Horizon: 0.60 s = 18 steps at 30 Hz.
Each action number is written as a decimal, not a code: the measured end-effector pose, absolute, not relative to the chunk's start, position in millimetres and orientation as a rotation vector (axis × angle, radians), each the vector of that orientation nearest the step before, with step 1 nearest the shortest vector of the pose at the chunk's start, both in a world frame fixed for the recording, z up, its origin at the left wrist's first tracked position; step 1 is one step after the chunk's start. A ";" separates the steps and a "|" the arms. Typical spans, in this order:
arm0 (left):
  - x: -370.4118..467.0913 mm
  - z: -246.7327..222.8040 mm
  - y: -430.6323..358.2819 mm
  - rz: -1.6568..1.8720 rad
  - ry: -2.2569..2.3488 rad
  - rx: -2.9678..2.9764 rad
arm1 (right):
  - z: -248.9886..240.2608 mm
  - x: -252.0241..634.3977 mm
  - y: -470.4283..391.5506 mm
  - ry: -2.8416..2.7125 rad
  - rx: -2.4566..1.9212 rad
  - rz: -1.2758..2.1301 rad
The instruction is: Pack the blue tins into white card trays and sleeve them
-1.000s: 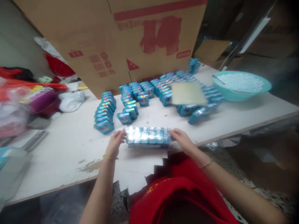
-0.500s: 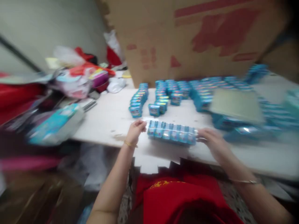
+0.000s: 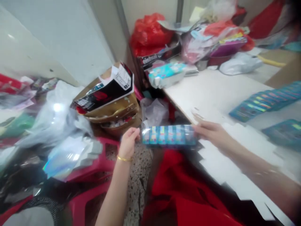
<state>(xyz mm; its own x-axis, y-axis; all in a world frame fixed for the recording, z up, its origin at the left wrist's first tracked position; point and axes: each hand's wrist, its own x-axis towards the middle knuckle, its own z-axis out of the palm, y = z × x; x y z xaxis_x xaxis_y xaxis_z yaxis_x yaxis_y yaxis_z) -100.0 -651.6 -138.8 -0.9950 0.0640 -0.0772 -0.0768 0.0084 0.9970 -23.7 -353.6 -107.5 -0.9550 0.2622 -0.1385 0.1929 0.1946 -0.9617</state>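
Observation:
A clear plastic-wrapped row of small blue packs (image 3: 168, 135) hangs level between both hands, off the left edge of the white table (image 3: 199, 91). My left hand (image 3: 129, 139) pinches the wrapping at the row's left end. At the right end, my right hand (image 3: 208, 130) grips the wrapping near the table edge. More blue packs (image 3: 261, 102) stand in a line on the table at the right, with others (image 3: 285, 131) nearer. Motion blur hides the print on the packs.
A black-and-brown carton (image 3: 105, 97) stands left of the table. Beside a red stool (image 3: 94, 169) lie plastic bags (image 3: 56, 103) and a shiny wrapped stack (image 3: 68, 155). A turquoise packet (image 3: 166, 73) and a red bag (image 3: 150, 34) are at the back.
The view has swung left. Both hands, still holding the wrapped row, have moved left from over the table to beyond its edge, above the floor.

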 end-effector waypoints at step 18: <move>-337.3 -508.5 -952.2 1.693 2.497 -1.202 | -492.8 -349.4 -700.4 -2.571 -1.066 2.386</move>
<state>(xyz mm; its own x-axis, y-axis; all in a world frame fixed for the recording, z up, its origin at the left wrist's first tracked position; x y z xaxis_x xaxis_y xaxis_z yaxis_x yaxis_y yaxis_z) -337.3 -952.2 -508.5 -0.7211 -0.6228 -0.3036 -0.5125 0.1844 0.8387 -349.4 -700.4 -492.8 -0.7077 0.0546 -0.7044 0.7065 0.0518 -0.7058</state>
